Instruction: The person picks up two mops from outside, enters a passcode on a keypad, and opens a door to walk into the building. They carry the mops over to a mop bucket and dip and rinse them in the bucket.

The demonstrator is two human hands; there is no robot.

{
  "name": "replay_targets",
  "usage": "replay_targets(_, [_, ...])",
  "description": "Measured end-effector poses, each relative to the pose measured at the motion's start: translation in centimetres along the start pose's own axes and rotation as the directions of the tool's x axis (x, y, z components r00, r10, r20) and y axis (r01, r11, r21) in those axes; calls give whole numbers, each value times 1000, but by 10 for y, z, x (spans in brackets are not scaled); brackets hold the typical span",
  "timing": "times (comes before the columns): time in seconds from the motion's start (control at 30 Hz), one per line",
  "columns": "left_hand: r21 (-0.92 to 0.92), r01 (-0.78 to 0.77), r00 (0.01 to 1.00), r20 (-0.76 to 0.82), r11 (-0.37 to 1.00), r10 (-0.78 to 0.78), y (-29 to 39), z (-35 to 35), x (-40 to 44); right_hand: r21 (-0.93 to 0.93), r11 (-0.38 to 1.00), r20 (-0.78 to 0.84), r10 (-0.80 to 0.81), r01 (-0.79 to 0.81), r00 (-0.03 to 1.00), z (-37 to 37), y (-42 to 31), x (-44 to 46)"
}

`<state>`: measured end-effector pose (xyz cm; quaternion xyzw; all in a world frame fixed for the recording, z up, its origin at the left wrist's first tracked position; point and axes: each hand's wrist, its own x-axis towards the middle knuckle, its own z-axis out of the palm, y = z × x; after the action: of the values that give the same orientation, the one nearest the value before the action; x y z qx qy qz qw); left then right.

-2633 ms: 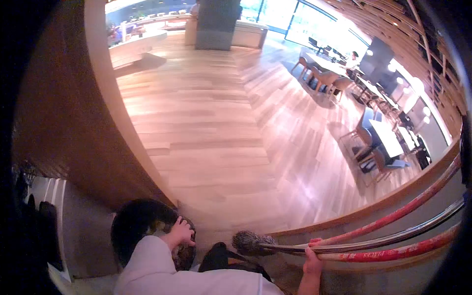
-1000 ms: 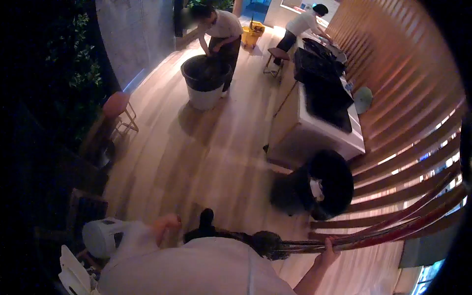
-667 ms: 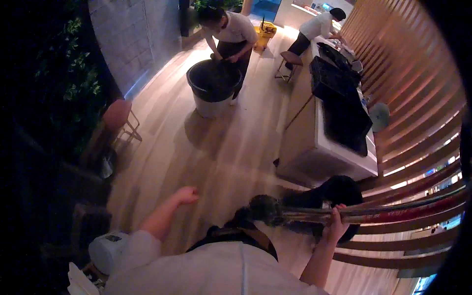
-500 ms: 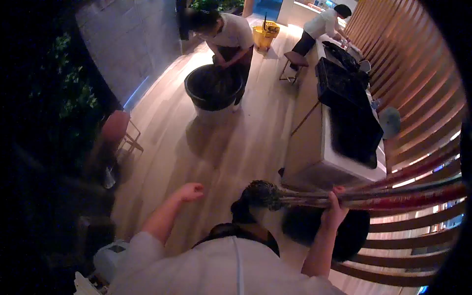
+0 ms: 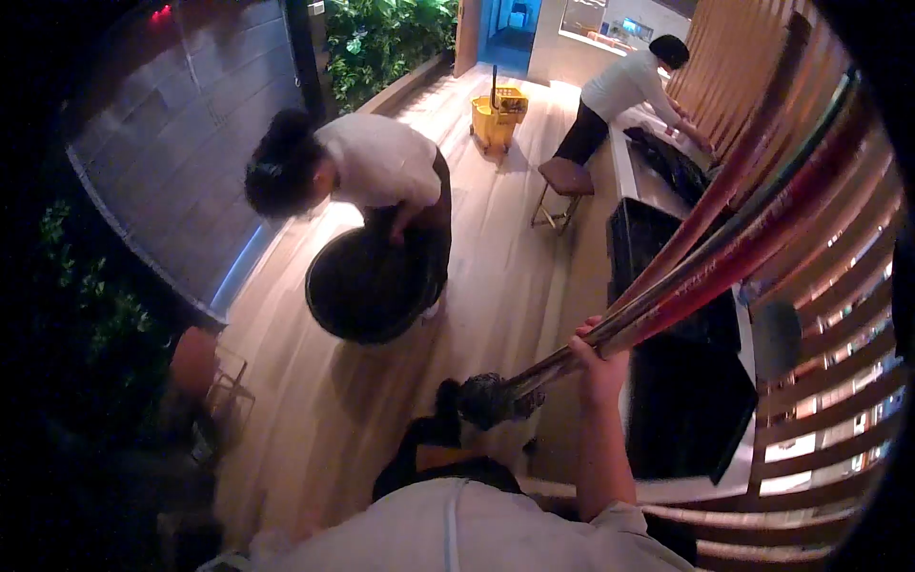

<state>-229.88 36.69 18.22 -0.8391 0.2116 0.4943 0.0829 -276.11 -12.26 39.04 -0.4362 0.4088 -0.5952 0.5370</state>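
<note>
My right hand (image 5: 602,355) is wrapped around a bundle of long mop handles (image 5: 667,276), red, green and dark. The handles slant from the upper right down to the lower middle. At their low end is a dark, stringy mop head (image 5: 488,398), close to my legs and above the wooden floor. Whether there is more than one head in that clump I cannot make out. My left hand is out of sight; only part of that sleeve shows at the lower left.
A co-worker (image 5: 381,162) bends over a large dark round bin (image 5: 367,286) ahead. Another person (image 5: 620,91) leans over the long counter, where black trays (image 5: 691,410) lie. Stools (image 5: 566,177) stand about, and a yellow mop bucket (image 5: 498,119) is farther back. Wooden slats (image 5: 829,400) line the right.
The mop handles have swung from nearly level to steeply slanted, their far ends rising. My left hand has dropped out of view. The bin and the co-worker now appear nearer.
</note>
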Motion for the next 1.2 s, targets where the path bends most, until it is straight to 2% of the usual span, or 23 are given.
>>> replay_targets(0.1, [11,-41,996,85,999,40,96,-15,62,-33,998,48,58,-56,997,24,28,103])
replay_targets(0.17, [32,-123,985,129,992,118,177,-35,107,-62,996,53,62,-59,997,44,45,167])
replay_targets(0.3, [84,-363,924,159,928,347,391,-106,151,-112,992,21,56,-53,998,81,48,283])
replay_targets(0.33, [70,-439,894,130,896,428,455,-126,150,-121,991,19,58,-55,998,82,47,314])
replay_targets(0.37, [55,-681,727,-75,730,683,503,-131,180,-120,993,42,10,-5,999,83,48,346])
replay_targets(0.4, [-151,-511,844,96,846,527,601,-184,117,-118,992,64,-38,45,997,88,49,376])
replay_targets(0.43, [-104,-725,686,-9,681,728,650,-191,145,-115,993,32,-20,24,999,97,48,405])
replay_targets(0.47, [-173,-798,594,-58,577,803,710,-199,155,-121,992,37,-18,22,999,101,57,438])
replay_targets(0.53, [-401,-798,489,5,450,873,826,-233,136,-78,992,27,-94,96,995,108,80,504])
replay_targets(0.6, [-353,-868,364,23,349,931,925,-259,155,-73,996,70,-45,50,997,124,90,565])
replay_targets(0.63, [-353,-867,369,17,351,929,962,-276,165,-65,998,109,-6,14,994,133,96,597])
replay_targets(0.7, [33,-987,160,121,157,980,1032,-311,180,-118,993,157,45,-26,987,147,118,664])
replay_targets(0.73, [40,-983,180,116,176,977,1062,-338,183,-163,984,198,104,-71,975,156,130,697])
replay_targets(0.8, [260,-923,346,246,283,905,1116,-399,184,-119,991,232,82,-56,969,178,152,766])
replay_targets(0.83, [256,-919,359,229,300,905,1136,-426,186,-195,979,250,116,-67,961,194,153,802])
replay_targets(0.87, [229,-918,352,99,323,931,1149,-458,192,-270,960,267,149,-75,952,212,156,833])
replay_targets(0.9, [202,-918,343,-34,343,939,1157,-486,200,-239,967,260,148,-85,954,230,169,861])
replay_targets(0.93, [195,-915,349,-61,354,935,1167,-512,210,-241,967,287,147,-77,946,245,180,893])
replay_targets(1.0, [-14,-873,479,-210,487,853,1175,-563,237,-232,972,350,120,-38,929,281,202,955])
replay_targets(1.13, [-79,-823,560,-279,563,780,1173,-630,334,-142,983,314,159,-119,936,348,255,1083])
replay_targets(1.2, [-398,-696,712,-271,598,648,1176,-660,400,-110,994,259,52,-24,964,387,263,1153])
